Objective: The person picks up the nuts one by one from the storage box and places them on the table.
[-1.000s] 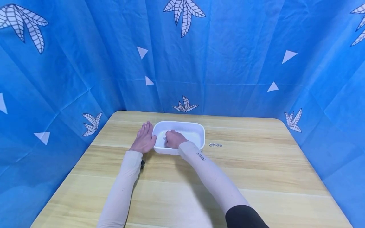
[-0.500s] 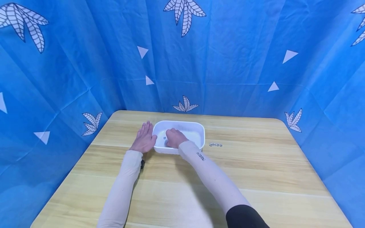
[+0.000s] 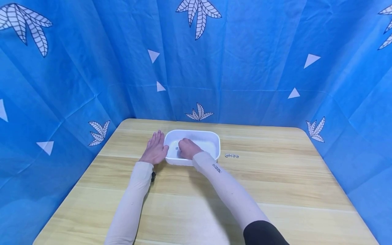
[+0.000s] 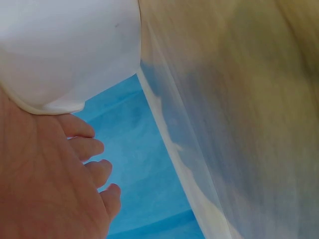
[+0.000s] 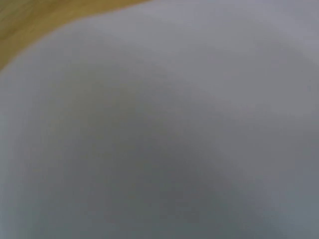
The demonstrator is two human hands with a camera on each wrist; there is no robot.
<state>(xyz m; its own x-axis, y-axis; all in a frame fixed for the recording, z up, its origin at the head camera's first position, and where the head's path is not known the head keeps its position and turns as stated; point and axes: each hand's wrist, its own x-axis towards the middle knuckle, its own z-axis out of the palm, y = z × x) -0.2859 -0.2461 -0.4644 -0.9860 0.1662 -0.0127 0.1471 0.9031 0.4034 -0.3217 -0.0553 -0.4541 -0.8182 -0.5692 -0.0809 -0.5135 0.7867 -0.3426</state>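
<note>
A white plastic basin (image 3: 210, 133) with rounded corners stands on the table. My left hand (image 3: 154, 149) lies against its left wall, fingers straight and pointing away from me; in the left wrist view the palm (image 4: 40, 174) touches the basin's rim (image 4: 55, 107). Inside the basin is my right hand (image 3: 188, 148), with its back turned up and its fingers bent downward. Its fingertips are hidden, so whatever they may hold does not show. Just left of it, a small silvery metal piece (image 3: 176, 148) lies on the basin floor. The basin's white wall (image 5: 159, 124) fills the right wrist view, blurred.
Several small silvery metal pieces, perhaps nuts (image 3: 231, 156), lie in a row on the wooden table (image 3: 275, 177), right of the basin. Behind the table's far edge hangs a blue curtain (image 3: 254, 68) with leaf patterns, which also covers both sides.
My right hand has shifted very slightly to the right inside the basin. The left hand, the basin and the row of metal pieces stay where they were.
</note>
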